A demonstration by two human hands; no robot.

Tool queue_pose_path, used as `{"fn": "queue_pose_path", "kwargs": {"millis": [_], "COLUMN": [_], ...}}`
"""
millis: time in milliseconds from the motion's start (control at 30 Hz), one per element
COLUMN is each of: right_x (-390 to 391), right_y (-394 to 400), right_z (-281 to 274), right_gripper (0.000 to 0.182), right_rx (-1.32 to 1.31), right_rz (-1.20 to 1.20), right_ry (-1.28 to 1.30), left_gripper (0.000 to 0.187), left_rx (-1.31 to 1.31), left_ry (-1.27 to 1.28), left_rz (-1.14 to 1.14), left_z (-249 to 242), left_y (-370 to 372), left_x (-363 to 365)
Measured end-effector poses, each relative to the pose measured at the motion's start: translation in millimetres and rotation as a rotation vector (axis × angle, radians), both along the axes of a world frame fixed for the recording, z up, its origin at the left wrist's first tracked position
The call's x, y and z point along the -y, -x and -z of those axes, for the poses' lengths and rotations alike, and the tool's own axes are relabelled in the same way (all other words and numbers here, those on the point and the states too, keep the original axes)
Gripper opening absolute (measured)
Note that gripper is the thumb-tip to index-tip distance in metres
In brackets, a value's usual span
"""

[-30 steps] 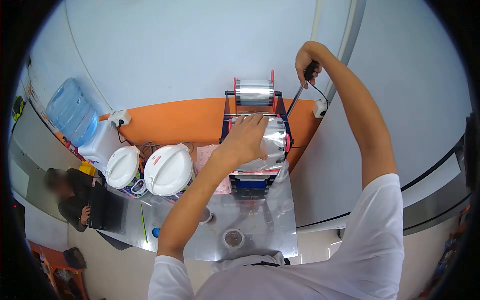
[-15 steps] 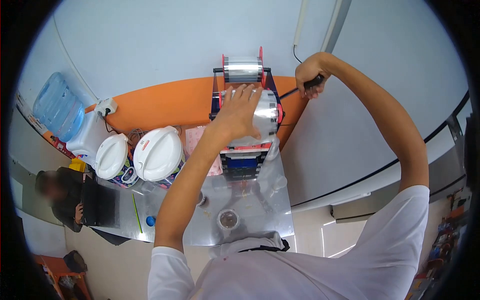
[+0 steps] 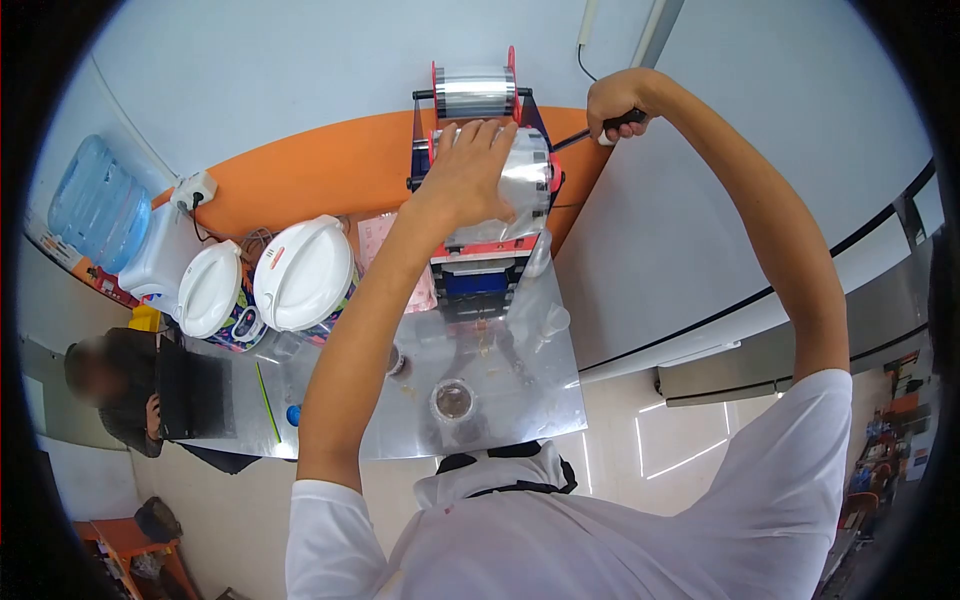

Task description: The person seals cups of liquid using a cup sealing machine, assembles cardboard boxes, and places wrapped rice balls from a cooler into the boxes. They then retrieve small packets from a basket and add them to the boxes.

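A cup sealing machine [image 3: 482, 280] stands against the wall at the back of the metal table. It carries an upper roll of clear film [image 3: 474, 92] between red flanges and a lower, wider film roll [image 3: 528, 180]. My left hand [image 3: 466, 182] lies on the lower roll with its fingers spread. On the right side, my right hand [image 3: 618, 104] is wrapped around the black grip of the lever handle [image 3: 572, 140], which slants up from the machine. A clear cup [image 3: 454, 400] is on the table in front; my left forearm partly hides another small cup [image 3: 397, 360].
Two white-lidded cookers [image 3: 304, 275] and a water dispenser with a blue bottle [image 3: 98, 205] stand to the left. A person [image 3: 120, 385] sits by a dark screen beyond the table's left end. A green straw [image 3: 268, 402] and blue cap [image 3: 293, 415] lie on the metal table [image 3: 520, 410].
The whole scene sits higher in the picture, as my head has tilted down. My hands keep the same places on the film roll and the lever handle.
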State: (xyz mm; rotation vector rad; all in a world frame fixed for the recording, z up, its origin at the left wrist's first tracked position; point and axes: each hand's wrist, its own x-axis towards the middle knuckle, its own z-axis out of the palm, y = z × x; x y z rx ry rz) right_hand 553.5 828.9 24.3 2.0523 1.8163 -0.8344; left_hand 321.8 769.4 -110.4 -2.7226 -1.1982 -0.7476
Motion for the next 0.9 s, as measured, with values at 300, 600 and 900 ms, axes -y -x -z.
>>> {"fn": "queue_pose_path", "kwargs": {"millis": [300, 600, 900], "right_x": [23.8, 78.5, 116.5], "right_y": [-1.5, -7.0, -10.5], "right_z": [18.7, 68.9, 132.6], "right_gripper": [0.012, 0.016, 0.038], "right_rx": [-0.012, -0.128, 0.001], "right_rz": [0.000, -0.034, -0.104], "right_ry": [-0.125, -0.356, -0.695], "left_gripper": [0.111, 0.105, 0.101], "left_rx": [0.020, 0.044, 0.052], "left_ry": [-0.012, -0.098, -0.166], "left_rz": [0.024, 0.050, 0.085], "left_z": [4.6, 13.9, 19.5], "left_y": [1.7, 3.5, 6.2], "left_x": [-2.1, -5.4, -7.7]}}
